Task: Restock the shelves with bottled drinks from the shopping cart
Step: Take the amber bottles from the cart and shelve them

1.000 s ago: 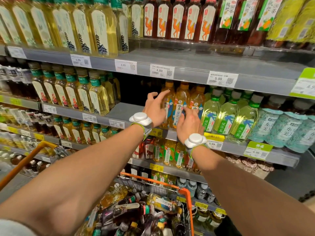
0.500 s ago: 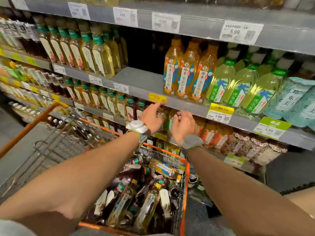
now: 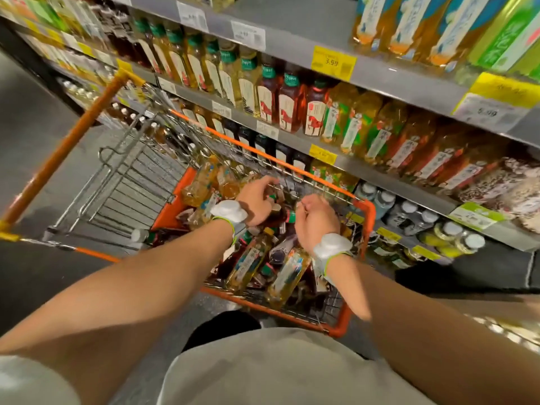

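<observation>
— Fingers point(image 3: 267, 182) of my left hand point(image 3: 257, 200) are bent down onto the necks of the bottled drinks point(image 3: 248, 263) in the shopping cart point(image 3: 368, 217). Those of my right hand point(image 3: 317, 220) are curled inward above the same heap.

— Gripping a bottle?

— I cannot tell, for either hand. One green cap point(image 3: 290, 216) sits just beside my right thumb, and that is all I can see.

— How do the bottles look?

— Clear plastic, piled every which way, most on their sides. Some hold a pale golden drink and have white and teal labels. Others hold a dark reddish-brown drink and have green caps.

— And around them?

— A wire basket with an orange rim, its orange handle point(image 3: 64, 153) off to my left. I have white bands point(image 3: 229, 211) on both wrists. Beyond the cart, the grey shelves point(image 3: 394, 83) carry rows of upright bottles, golden, red and dark, with yellow price tags point(image 3: 333, 62) along the edges.
</observation>
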A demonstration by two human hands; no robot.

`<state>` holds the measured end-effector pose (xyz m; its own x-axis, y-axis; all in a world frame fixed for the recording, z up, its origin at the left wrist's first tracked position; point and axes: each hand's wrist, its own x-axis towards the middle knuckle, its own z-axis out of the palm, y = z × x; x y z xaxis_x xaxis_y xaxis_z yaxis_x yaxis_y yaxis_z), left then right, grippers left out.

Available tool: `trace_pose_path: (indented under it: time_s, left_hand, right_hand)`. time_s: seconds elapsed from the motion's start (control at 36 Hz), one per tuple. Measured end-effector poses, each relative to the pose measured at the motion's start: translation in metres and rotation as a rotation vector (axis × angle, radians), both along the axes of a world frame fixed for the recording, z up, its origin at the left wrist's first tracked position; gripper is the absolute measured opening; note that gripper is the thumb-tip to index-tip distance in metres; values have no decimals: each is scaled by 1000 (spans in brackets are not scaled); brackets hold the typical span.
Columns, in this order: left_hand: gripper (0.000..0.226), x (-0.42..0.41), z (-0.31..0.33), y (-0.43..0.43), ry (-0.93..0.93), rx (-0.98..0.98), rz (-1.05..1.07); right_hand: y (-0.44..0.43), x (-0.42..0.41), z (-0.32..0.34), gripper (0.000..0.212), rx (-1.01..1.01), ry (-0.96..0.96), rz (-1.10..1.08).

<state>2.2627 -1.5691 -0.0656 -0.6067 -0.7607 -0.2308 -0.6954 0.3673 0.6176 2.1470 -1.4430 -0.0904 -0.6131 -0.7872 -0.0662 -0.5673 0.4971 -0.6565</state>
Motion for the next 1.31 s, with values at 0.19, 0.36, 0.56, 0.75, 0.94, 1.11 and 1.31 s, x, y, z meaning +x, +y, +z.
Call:
trace_pose_path:
  time_s: [0.19, 0.36, 0.56, 0.75, 0.94, 1.11, 1.31]
  left_hand:
    - [38, 47, -50, -37, -51, 116, 15]
    - [26, 96, -94, -77, -83, 277, -13]
    - [23, 146, -143, -106, -122, 379, 199]
    - [21, 166, -133, -126, -112, 288, 274]
    - [17, 176, -134, -148, -187, 240, 486]
    - [34, 168, -132, -176, -125, 324, 754]
    - [45, 156, -135, -199, -106, 417, 675]
  right_hand:
    - [-18, 49, -42, 25, 249, -77, 53]
    - [-51, 104, -65, 27, 426, -154, 102]
    - [-109, 156, -89, 32, 565, -199, 75]
    - [-154, 194, -100, 30, 505, -190, 69]
    - [-177, 194, -107, 32, 482, -204, 73]
    - [-202, 191, -111, 37, 474, -249, 10]
    - [-226, 201, -137, 65, 525, -319, -64]
